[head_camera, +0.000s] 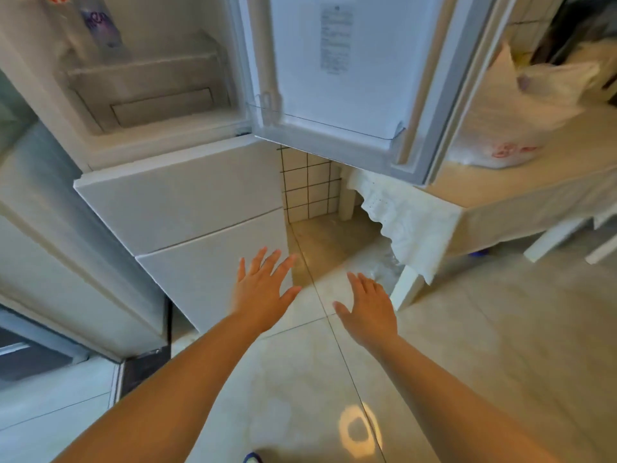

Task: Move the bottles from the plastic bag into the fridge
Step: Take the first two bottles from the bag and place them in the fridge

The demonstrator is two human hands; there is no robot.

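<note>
The head view looks down at an open fridge (pixel 160 105). Its upper door (pixel 337 71) is swung out to the right and carries a paper label (pixel 335 38), but the print is too blurred to read. At the upper left, inside the fridge, stands a bottle (pixel 103 28) with a purple label; the letters look like "men", not sure. The bag (pixel 521 111) lies on the desk (pixel 494 195) at the right, white with a red mark that cannot be read. Both hands hold nothing: the left hand (pixel 262 292) and the right hand (pixel 367 309) are spread, palms down, over the floor (pixel 334 379) in front of the lower drawers (pixel 200 212).
</note>
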